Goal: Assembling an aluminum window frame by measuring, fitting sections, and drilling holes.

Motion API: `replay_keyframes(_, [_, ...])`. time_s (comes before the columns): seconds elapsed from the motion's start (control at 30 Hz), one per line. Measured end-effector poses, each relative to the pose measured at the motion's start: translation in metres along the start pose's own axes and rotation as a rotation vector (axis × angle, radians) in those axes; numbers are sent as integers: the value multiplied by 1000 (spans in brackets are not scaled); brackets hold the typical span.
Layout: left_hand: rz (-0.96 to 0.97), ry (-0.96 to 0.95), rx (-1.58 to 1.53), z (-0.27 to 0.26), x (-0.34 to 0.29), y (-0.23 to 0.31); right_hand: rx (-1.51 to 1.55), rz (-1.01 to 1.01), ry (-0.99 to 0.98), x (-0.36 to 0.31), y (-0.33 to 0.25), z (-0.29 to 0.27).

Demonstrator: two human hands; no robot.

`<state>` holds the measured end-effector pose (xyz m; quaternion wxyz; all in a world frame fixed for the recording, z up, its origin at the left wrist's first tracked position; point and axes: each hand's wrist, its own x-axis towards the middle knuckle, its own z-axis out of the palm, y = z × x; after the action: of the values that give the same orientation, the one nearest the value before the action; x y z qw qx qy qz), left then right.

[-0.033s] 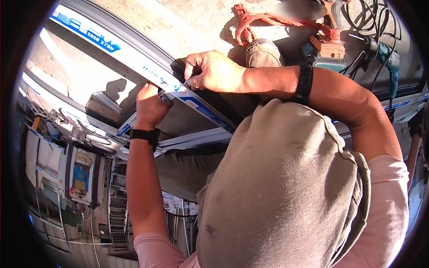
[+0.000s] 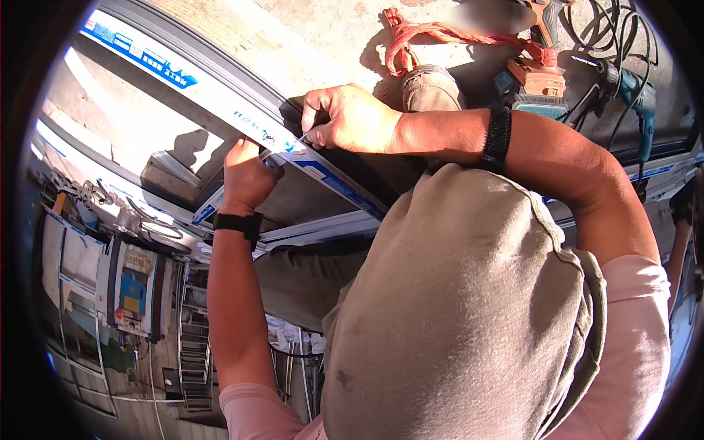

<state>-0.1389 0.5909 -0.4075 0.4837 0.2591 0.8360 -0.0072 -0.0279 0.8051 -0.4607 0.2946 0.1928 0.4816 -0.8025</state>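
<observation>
A long metal frame bar (image 2: 220, 106), faced with white-and-blue protective film, slants down from the upper left, with a dark grey profile along its far side. My right hand (image 2: 352, 121) rests at the bar's far edge. Its thumb and forefinger are pinched around something thin and small, too fine to name. On the near side, my left hand (image 2: 249, 176) reaches up to the bar, fingers curled and partly hidden by it. A small shiny piece shows by its thumb; what it grips I cannot make out.
To the upper right lie a red rope (image 2: 440, 31), an orange tool battery (image 2: 539, 75), a teal power drill (image 2: 642, 110) and coiled black cables (image 2: 609, 33). A shoe (image 2: 433, 89) stands beyond my right forearm. Metal racks (image 2: 194, 352) are at the lower left.
</observation>
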Motion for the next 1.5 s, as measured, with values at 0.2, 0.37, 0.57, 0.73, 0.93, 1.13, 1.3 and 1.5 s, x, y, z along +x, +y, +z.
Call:
replay_keyframes(0.2, [30,10,2,2,-2,-4,-101,-72,5,3,7,0])
replay_keyframes(0.37, [69,8,27,1,-2,-5,-136,-101,16,1,6,0])
replay_keyframes(0.57, [45,9,38,2,-2,-4,-169,-115,20,2,7,-1])
replay_keyframes(0.73, [41,9,13,3,-2,-7,-161,-139,25,2,5,-1])
replay_keyframes(0.93, [36,-5,33,2,-1,-5,-184,-90,14,0,0,-4])
replay_keyframes(1.13, [48,-10,47,4,-2,-9,-160,-68,-10,0,-1,-2])
replay_keyframes(1.3, [37,15,31,3,-1,-4,-163,-88,1,-1,2,-2])
replay_keyframes(1.5, [12,15,15,3,-2,-3,-184,-87,-7,1,1,-3])
